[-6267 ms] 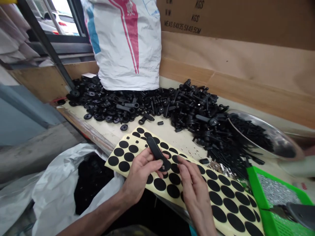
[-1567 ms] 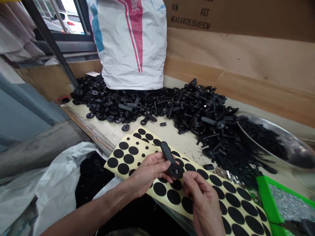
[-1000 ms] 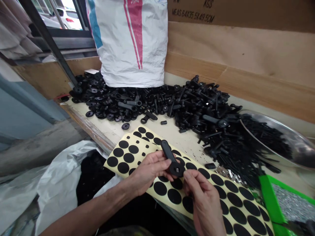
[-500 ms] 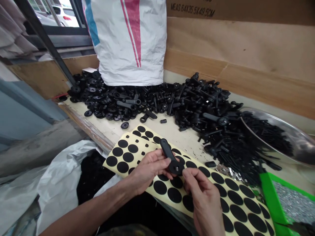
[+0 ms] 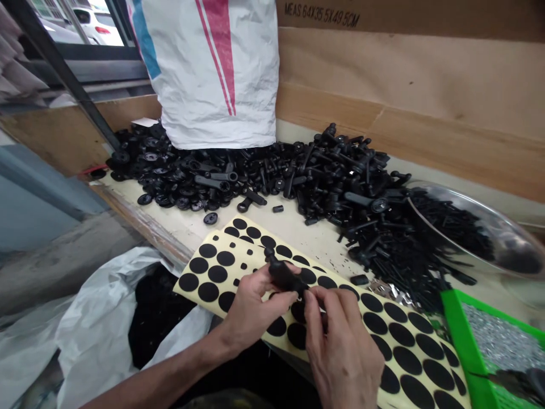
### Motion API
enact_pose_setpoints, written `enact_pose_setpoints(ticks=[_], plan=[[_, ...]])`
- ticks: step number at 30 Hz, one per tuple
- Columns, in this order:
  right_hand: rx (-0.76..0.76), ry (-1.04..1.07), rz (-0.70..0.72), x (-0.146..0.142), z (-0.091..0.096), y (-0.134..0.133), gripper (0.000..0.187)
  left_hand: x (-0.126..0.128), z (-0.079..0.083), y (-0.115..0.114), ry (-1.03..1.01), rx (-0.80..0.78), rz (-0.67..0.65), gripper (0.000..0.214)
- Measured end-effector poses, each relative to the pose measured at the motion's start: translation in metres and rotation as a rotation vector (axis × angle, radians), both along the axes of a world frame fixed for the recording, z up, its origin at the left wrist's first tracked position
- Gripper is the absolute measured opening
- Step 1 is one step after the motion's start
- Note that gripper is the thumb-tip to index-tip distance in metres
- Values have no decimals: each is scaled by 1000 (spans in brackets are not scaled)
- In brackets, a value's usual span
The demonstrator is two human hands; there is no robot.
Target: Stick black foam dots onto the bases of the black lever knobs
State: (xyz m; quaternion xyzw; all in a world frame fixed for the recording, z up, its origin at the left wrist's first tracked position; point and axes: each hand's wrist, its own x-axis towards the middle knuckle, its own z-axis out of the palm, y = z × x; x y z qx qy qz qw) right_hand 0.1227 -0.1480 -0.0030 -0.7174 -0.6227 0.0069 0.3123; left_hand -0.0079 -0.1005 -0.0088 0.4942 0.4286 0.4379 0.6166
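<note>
Right hand (image 5: 344, 352): grip narrow, fingertips gathered at the lower end of a black handle (image 5: 281, 275); whether they pinch it, cannot tell.
Left hand (image 5: 249, 309): grip closed round that handle, which is held tilted over the sheets.
Sack (image 5: 91, 318): white, lower left, black contents.
Sheets (image 5: 234, 272): pale yellow, black discs, overlapping on the counter (image 5: 181, 221).
Tray (image 5: 455, 318): green, right, silvery bits inside.
Bowl (image 5: 506, 227): metal, right, black rods inside.
Heap (image 5: 344, 170): black parts, beyond the sheets.
Bag (image 5: 251, 85): white, red-striped, behind part of the heap.
</note>
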Motion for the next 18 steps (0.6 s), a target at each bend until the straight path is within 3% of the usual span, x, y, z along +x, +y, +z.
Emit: enact_pose_setpoints(ticks=[3, 7, 9, 14, 16, 18], plan=[[-35, -152, 17, -3, 2, -5, 27, -1, -4, -5, 99, 99, 39, 27], [-17, -98, 2, 7, -5, -5, 37, -6, -2, -6, -90, -13, 63, 26], [-19, 95, -8, 15, -7, -2, 41, -11, 1, -5, -200, -69, 44, 27], [-184, 913, 117, 9, 7, 7, 31, -15, 7, -7, -336, -153, -8, 25], [-239, 1093, 184, -7, 11, 7, 28, -14, 8, -10, -341, -158, 3, 22], [-285, 1144, 268, -21, 10, 6, 27, -19, 10, -14, -299, -152, 44, 16]])
